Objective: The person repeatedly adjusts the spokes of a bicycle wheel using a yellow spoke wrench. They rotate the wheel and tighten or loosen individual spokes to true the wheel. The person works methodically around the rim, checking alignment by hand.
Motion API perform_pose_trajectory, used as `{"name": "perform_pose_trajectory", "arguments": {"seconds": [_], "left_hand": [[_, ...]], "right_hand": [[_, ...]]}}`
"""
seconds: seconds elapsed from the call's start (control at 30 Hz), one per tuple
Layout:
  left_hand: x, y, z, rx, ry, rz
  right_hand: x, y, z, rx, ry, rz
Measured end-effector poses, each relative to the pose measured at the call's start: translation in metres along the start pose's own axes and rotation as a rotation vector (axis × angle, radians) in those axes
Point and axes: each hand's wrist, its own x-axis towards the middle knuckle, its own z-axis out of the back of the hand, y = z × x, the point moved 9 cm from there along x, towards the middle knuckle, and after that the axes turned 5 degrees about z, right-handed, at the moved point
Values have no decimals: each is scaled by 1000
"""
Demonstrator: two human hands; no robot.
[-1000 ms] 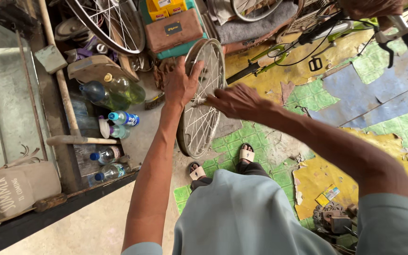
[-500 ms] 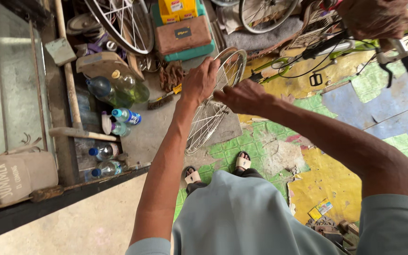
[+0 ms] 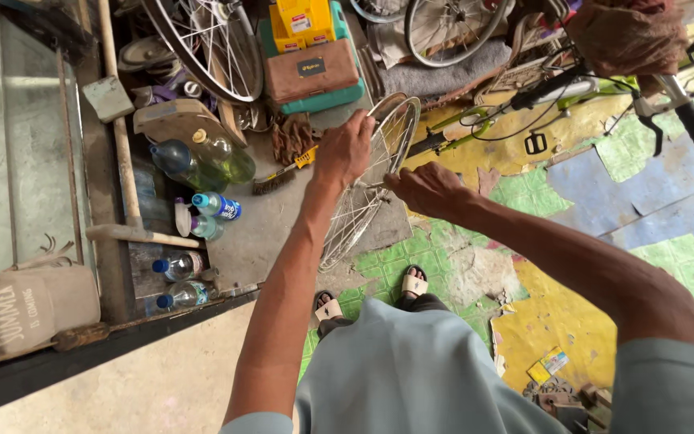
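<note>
Gripping a thin, silver spoked bicycle wheel (image 3: 367, 181): left hand (image 3: 345, 149) on rim; right hand (image 3: 426, 190) at spokes.

A spoked bicycle wheel (image 3: 371, 173) is held upright, its lower edge resting on the floor in front of two sandalled feet (image 3: 371, 296). The upper rim is gripped by the left hand (image 3: 345, 149); the hub area is touched by the right hand (image 3: 426, 189). Plastic bottles (image 3: 202, 161), clear, green and blue-capped, are grouped to the left on a grey slab, beside a wooden-handled tool (image 3: 126, 173). A brush with a yellow handle (image 3: 283, 173) lies near the bottles. A brown and teal case (image 3: 312, 76) is seen beyond the wheel, with a yellow box (image 3: 305, 20) on top. A green bicycle frame (image 3: 540, 100) is lying to the right, over patchy green, yellow and blue flooring (image 3: 604, 209).
</note>
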Motion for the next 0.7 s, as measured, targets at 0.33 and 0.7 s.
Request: {"name": "perform_pose_trajectory", "arguments": {"seconds": [0.33, 0.7], "left_hand": [[6, -6, -3, -41, -257, 130], [9, -20, -3, -38, -253, 187]], "right_hand": [[-15, -10, -18, 60, -17, -205], [-18, -17, -4, 64, -303, -88]]}}
